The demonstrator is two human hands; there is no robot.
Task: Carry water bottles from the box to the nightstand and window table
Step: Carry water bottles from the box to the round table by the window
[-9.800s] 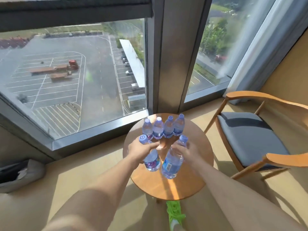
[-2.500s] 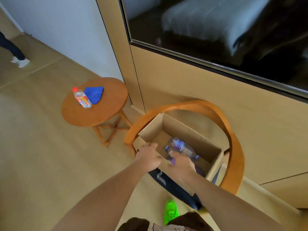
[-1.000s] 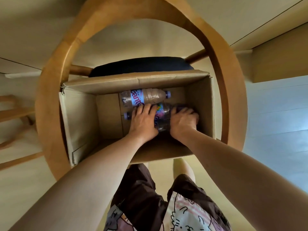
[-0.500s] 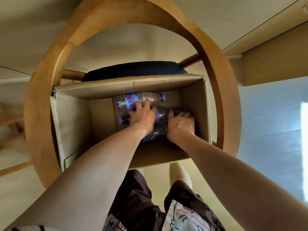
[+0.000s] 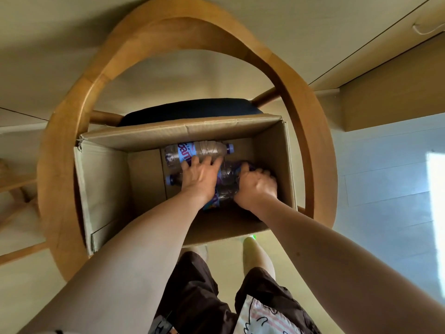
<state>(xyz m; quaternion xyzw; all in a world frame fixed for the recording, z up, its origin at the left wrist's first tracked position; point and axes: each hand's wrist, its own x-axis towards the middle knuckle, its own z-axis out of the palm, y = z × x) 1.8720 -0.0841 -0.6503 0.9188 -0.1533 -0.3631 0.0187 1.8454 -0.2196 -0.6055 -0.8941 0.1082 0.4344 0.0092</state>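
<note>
Both hands in box; far bottle label partly reads "Gan".

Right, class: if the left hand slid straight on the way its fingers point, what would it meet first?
The left hand would likely meet the clear plastic bottle with the purple cap lying by the cardboard box's far wall; its fingertips seem already there.

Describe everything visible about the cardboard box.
The cardboard box is plain brown corrugated card, open-topped, with a torn upper-left corner. It sits on a wooden armchair's dark seat cushion. Clear water bottles with purple caps lie on its floor. Both hands reach inside: left hand, right hand.
</note>
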